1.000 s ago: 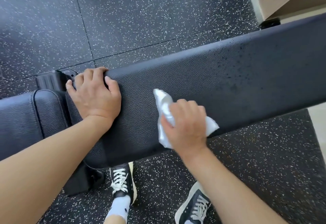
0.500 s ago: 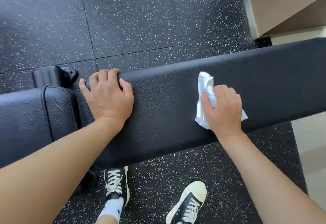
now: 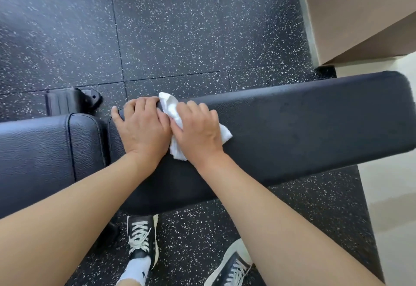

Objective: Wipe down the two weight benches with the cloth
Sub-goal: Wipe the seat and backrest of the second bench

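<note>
The cloth (image 3: 174, 114), white and crumpled, lies on the long black pad of the weight bench (image 3: 304, 128), near the pad's left end and reaching its far edge. My right hand (image 3: 199, 128) presses it down with fingers curled over it, gripping it against the vinyl. Just beside it, touching, my left hand (image 3: 140, 128) rests flat on the pad's left end, fingers bent over the far edge, steadying. I judge the first bench is mid-wipe. The next move calls for a firm pass toward the right end, then the seat pad (image 3: 45, 150) at the left; the second bench is out of view
</note>
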`<action>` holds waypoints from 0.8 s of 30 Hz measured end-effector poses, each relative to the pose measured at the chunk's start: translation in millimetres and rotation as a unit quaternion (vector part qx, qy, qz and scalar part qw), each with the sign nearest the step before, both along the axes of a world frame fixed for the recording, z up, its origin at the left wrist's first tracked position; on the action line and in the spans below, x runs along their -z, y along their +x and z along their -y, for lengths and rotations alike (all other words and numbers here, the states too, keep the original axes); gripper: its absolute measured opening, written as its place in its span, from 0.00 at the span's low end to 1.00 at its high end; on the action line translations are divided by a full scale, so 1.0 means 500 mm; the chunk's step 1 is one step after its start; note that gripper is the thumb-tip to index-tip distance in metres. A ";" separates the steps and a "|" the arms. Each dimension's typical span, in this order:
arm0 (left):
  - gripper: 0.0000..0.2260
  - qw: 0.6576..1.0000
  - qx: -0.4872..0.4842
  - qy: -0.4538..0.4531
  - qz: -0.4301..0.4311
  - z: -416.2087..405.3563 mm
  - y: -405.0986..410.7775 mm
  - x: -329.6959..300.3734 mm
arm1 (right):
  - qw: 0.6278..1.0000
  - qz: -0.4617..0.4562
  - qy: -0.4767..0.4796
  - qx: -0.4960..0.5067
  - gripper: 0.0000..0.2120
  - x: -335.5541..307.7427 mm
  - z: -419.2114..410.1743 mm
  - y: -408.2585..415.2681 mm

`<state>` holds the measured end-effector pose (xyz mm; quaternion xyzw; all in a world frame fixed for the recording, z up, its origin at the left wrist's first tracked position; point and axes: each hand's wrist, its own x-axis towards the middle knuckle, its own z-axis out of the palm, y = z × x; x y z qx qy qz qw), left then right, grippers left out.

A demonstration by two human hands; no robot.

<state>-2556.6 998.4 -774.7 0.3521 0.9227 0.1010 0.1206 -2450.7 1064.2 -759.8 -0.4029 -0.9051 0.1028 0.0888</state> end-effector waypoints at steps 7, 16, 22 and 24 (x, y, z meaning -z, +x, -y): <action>0.30 0.952 0.297 -0.067 -0.016 -0.056 0.067 -0.049 | 0.998 0.009 0.017 0.058 0.10 -0.005 -0.068 0.265; 0.27 0.969 0.247 -0.026 0.009 -0.223 0.261 -0.036 | 0.994 0.030 -0.020 0.105 0.12 -0.014 -0.030 0.532; 0.22 0.987 0.156 0.023 -0.018 -0.260 0.284 0.001 | 0.983 -0.007 -0.063 0.170 0.16 -0.002 -0.020 0.612; 0.22 0.988 0.147 0.031 -0.035 -0.262 0.290 0.008 | 0.976 -0.033 -0.068 0.202 0.15 0.005 -0.025 0.628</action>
